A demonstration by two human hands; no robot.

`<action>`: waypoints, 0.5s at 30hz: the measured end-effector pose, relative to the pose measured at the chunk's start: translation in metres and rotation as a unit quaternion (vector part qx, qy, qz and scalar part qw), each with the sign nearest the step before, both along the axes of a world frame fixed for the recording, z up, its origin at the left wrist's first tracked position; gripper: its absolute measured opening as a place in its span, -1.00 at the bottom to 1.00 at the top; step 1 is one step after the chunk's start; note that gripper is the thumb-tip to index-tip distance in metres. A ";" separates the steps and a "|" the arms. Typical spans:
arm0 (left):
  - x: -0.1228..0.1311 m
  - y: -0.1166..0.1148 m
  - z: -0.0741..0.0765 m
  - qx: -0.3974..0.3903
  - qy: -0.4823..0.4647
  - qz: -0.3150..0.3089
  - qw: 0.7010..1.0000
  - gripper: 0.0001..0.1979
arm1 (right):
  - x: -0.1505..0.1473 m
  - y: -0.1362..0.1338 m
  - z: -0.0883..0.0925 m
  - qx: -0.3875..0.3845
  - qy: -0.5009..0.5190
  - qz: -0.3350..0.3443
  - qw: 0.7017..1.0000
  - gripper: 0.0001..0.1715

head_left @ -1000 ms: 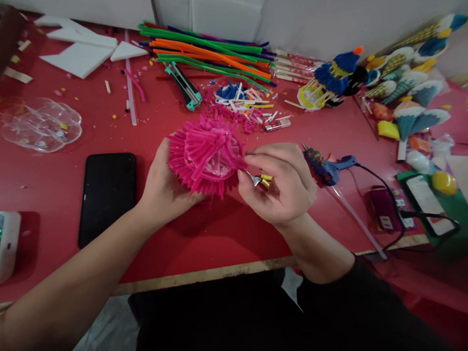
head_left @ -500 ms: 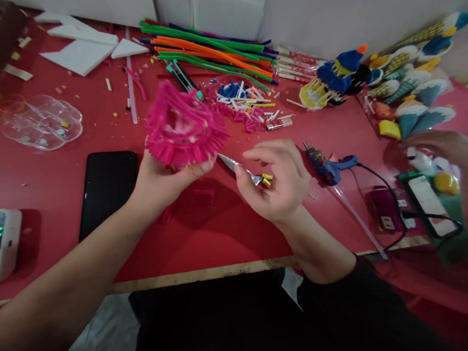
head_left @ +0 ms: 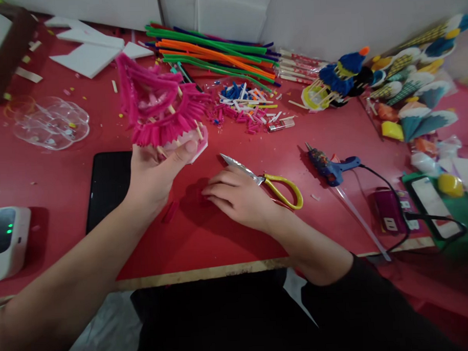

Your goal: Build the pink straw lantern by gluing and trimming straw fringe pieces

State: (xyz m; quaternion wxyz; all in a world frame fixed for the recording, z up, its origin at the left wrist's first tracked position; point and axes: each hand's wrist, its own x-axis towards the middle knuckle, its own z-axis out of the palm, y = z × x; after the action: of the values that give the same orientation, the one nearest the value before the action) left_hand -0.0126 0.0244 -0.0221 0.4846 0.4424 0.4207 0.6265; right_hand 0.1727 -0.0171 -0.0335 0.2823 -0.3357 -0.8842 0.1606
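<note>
My left hand [head_left: 157, 170] is closed around the pale base of a pink pipe-cleaner model [head_left: 155, 106], held tilted above the table. The model has fringed pink tiers and thin wooden sticks rising from its base. My right hand [head_left: 237, 198] is low over the table, its fingers curled down and close together at the surface. What lies under those fingertips is hidden. Scissors [head_left: 282, 189] with yellow handles lie just behind my right hand, blades pointing left. A short pink pipe-cleaner piece [head_left: 170, 212] lies between my hands.
A black phone [head_left: 107, 190] lies under my left forearm. To the right are a blue glue gun [head_left: 329, 164] with its cord and a purple box [head_left: 391, 211]. Behind are cut pipe-cleaner bits [head_left: 247, 113], long pipe cleaners [head_left: 214, 53] and a clear plastic tray [head_left: 51, 123].
My right hand has let go of the scissors and moved left and down to the table. The pink model has moved left and tilted, showing its base. Another person's hand at right has left view.
</note>
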 end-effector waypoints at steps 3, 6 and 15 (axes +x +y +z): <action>-0.005 -0.001 0.000 -0.045 0.001 -0.019 0.999 -0.50 | 0.002 0.001 0.003 0.004 0.038 0.001 0.999 -0.73; -0.007 -0.002 0.001 -0.045 -0.009 -0.038 0.998 -0.51 | 0.002 0.000 0.008 0.028 0.073 -0.020 0.997 -0.72; -0.003 0.000 0.003 -0.022 -0.034 -0.061 0.997 -0.42 | 0.002 -0.009 0.021 -0.110 0.144 -0.123 0.976 -0.79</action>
State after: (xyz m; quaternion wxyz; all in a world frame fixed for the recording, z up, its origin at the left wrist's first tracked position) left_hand -0.0159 0.0240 -0.0188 0.5455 0.4350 0.3902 0.6008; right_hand 0.1751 -0.0259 -0.0121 0.3851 -0.4443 -0.7633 0.2678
